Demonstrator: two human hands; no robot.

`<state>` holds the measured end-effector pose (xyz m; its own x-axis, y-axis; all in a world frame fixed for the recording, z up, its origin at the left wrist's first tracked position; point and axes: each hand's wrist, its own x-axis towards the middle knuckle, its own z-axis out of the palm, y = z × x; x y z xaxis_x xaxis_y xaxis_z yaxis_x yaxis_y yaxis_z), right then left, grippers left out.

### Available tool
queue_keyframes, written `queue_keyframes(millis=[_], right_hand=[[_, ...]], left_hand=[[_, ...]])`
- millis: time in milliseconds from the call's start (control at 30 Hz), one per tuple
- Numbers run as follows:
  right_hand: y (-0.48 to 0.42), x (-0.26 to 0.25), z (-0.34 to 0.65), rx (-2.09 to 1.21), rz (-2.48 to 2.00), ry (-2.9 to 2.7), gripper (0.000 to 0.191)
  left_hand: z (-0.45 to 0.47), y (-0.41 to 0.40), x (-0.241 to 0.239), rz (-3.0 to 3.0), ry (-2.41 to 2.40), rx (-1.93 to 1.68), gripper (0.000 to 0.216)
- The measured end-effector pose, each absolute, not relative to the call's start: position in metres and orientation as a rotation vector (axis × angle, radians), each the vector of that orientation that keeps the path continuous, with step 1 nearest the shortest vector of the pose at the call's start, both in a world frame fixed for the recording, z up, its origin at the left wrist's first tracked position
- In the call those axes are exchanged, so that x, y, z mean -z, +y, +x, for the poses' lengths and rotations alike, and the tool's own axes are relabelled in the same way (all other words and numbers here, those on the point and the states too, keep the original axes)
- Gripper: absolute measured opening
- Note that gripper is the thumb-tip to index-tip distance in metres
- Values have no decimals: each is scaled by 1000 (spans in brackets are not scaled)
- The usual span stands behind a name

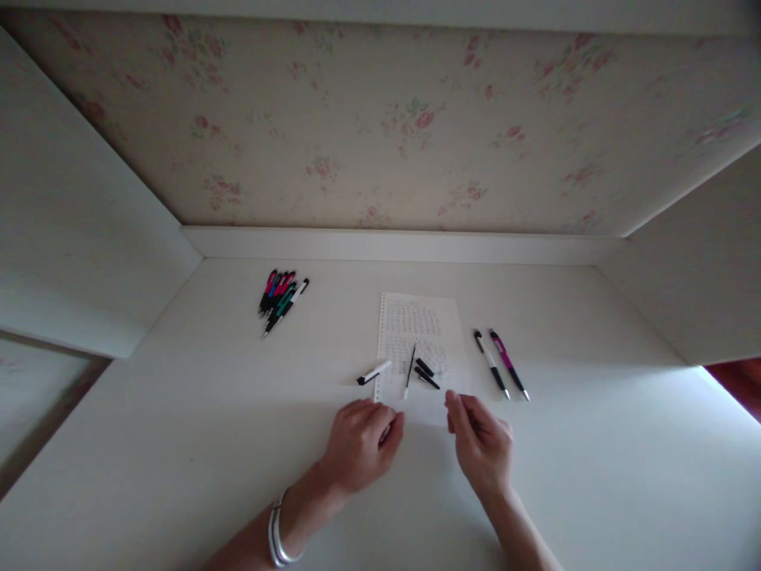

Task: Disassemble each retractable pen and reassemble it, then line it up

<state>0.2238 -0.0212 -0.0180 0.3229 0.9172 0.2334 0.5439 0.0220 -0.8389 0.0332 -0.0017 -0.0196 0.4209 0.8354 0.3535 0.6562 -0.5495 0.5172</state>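
Left hand (361, 444) and right hand (484, 444) curled; whether either grasps anything cannot be told. The refill (410, 370), at one o'clock from the left, lies on paper (449, 313) beside black pen parts (425, 367); a brushing knuckle could roll it.

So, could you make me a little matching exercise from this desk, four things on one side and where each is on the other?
1. Thin pen refill
2. White pen piece
3. Silvery band
4. Purple pen

A. Around the left wrist
B. Beside a white-and-black pen, right of the paper
C. Lying wholly on the handwritten sheet
D. Across the sheet's left edge

Pairs: 1-C, 2-D, 3-A, 4-B
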Motion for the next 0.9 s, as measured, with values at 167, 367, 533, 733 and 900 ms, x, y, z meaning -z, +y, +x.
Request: queue_keyframes(millis=[167,367,533,733,900], right_hand=[[1,20,247,-280,-1845,-1388,37],[12,30,253,-170,-1858,-1703,37],[12,36,252,-88,-1879,-1803,37],[12,39,253,-93,-1864,-1833,35],[13,41,255,-131,-1793,-1806,34]], left_hand=[[18,17,20,2322,1524,-976,14],[12,30,26,2236,1742,-947,14],[13,31,30,2284,1827,-813,25],[17,29,27,2337,1813,-715,23],[16,28,24,2342,1741,-726,19]])
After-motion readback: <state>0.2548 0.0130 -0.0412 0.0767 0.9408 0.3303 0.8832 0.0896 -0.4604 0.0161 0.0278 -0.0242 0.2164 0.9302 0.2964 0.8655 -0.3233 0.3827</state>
